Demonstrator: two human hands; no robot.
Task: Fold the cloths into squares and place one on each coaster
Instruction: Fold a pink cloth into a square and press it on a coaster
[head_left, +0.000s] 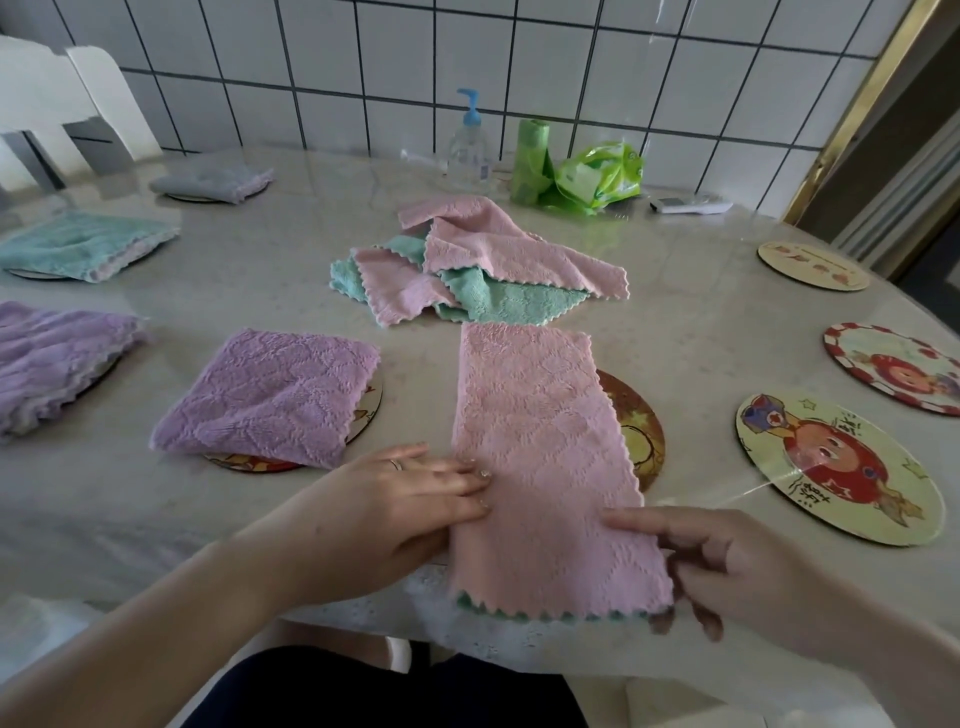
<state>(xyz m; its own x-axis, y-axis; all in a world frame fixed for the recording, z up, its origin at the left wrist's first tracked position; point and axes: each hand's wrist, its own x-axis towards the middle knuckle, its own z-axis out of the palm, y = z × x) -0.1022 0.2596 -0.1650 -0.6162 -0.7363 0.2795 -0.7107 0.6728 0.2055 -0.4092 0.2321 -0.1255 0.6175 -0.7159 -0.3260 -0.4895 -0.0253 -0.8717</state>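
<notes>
Head view: pink cloth (540, 457) folded to a strip, half over a coaster (631, 426), near end overhanging the table (701, 322) edge. Left hand (395, 499) flat on its side, grasping nothing; right hand (727, 561) pinches the near corner. Risk: layers slip on the next fold, giving a crooked square.

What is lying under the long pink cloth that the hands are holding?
Under the pink cloth a brown coaster shows at its right edge, resting on the table. The coaster's covered part is hidden.
</notes>
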